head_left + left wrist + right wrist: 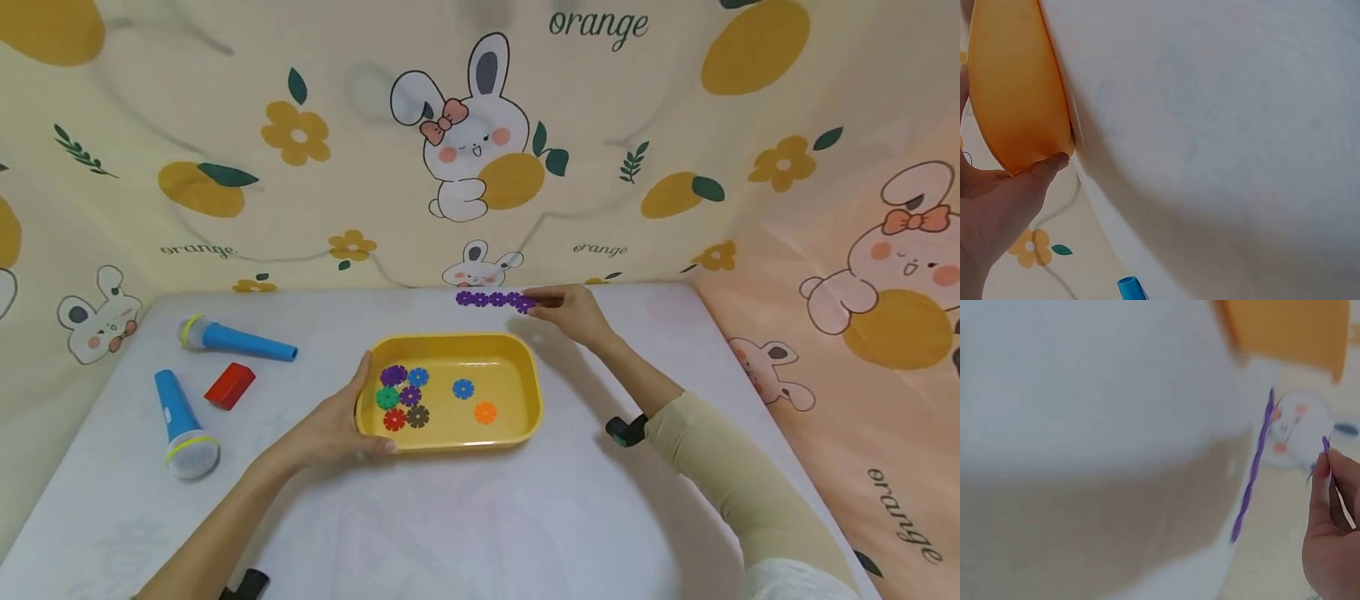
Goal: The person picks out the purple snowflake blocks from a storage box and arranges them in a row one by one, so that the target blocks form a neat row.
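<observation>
Purple chain (491, 299) of linked discs lies just behind the yellow tray (525, 392), right hand (573, 312) pinching its right end with the fingertips. Left hand (330, 429) grips the tray's left rim, thumb over the edge. Loose coloured discs (405, 397) sit inside the tray. Two toy microphones (183, 425) and a red block (230, 386) lie well left of the tray.

Showing as glossy smooth plastic: yellow tray (525, 400), purple gear chain (491, 299), blue microphones (247, 342). Looking matt: white table cover (480, 517). Hanging behind: soft printed cloth (225, 125).
</observation>
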Demonstrator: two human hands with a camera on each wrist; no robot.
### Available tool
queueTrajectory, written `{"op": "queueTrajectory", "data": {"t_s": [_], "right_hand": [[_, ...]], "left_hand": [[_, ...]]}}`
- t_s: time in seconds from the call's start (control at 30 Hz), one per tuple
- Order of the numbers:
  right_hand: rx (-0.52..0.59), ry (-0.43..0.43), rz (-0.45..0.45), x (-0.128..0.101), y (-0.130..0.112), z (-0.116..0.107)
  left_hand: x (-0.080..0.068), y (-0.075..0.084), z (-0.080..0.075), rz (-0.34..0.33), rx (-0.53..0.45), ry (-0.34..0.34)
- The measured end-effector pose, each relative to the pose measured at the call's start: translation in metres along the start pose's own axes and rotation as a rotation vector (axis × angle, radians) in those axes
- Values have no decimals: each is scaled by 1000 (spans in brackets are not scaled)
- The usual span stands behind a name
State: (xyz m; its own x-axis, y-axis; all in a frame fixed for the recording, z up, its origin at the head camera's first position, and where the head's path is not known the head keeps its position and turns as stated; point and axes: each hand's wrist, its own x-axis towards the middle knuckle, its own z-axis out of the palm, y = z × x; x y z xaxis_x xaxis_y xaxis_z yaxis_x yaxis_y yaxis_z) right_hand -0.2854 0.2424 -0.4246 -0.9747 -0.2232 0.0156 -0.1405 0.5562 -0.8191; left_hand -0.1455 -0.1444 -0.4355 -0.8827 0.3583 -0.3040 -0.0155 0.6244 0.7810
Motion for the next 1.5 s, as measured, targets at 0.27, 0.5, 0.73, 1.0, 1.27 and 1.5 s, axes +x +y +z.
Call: {"op": "queueTrajectory", "data": {"t_s": [0.27,0.5,0.73,1.0,1.27,1.5], "right_hand": [[-12,138,57,8,42,-20],[-45,198,152,18,61,-34],[-74,191,240,25,76,-35],[-158,162,203,32,88,-40],[-209,106,256,33,86,-44],[-188,131,280,34,85,-42]], "left_hand": [[0,-5,3,-13,-10,7],[1,-4,1,-9,-16,14],[-1,-6,3,-2,-24,13],[0,-6,2,14,-27,16],[1,-5,3,4,-47,16],[0,-4,2,12,-45,11]]}}
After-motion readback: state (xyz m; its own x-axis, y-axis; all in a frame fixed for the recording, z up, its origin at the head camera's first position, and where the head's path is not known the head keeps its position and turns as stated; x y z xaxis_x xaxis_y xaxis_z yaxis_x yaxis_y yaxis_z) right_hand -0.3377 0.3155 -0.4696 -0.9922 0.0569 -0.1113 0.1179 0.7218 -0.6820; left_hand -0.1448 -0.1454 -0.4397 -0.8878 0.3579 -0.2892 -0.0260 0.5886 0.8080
